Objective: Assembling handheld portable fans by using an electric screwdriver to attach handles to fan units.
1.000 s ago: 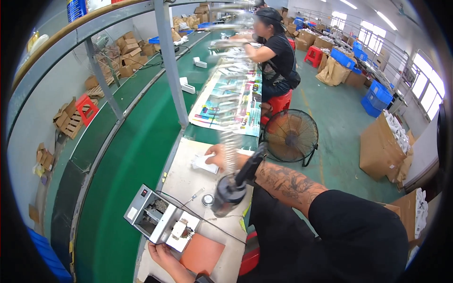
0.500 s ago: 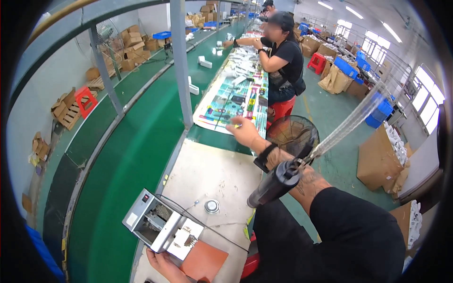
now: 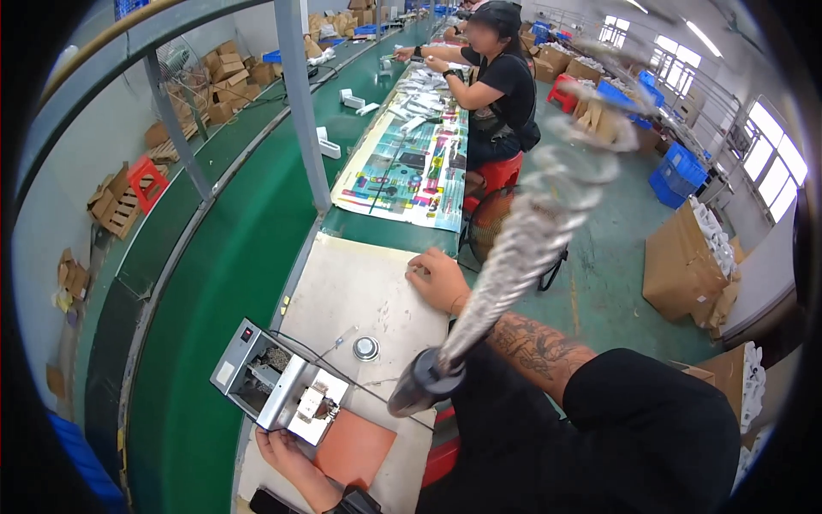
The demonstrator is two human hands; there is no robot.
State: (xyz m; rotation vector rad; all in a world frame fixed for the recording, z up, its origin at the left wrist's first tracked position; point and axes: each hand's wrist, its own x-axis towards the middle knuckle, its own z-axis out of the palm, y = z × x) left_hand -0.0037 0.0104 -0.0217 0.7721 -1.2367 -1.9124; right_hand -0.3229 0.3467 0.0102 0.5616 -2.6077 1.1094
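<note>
My left hand (image 3: 289, 463) is at the near edge of a grey metal screw feeder (image 3: 287, 390), its slightly parted fingers against the casing. Small metallic pieces fill the feeder's open tray, and a white block (image 3: 315, 409) sits at its right side. Farther up the bench, my right hand (image 3: 438, 278) rests at the right edge, fingers bent down with nothing visible in them. A dark cylindrical tool (image 3: 419, 381) hangs from a coiled, motion-blurred cord (image 3: 527, 236) beside my right forearm. Between the hands lies a small round metal part (image 3: 366, 348).
An orange-red mat (image 3: 355, 450) lies by the feeder, and a thin black cable crosses the bench (image 3: 342, 274). A green conveyor belt (image 3: 231, 317) runs along the left past a grey post (image 3: 301, 111). Ahead, a co-worker (image 3: 497, 81) sits at a printed sheet (image 3: 402, 176) holding white parts.
My right hand has come down and back from above the printed sheet to the bench edge. The hanging tool has swung left and nearer. My left hand stays by the feeder.
</note>
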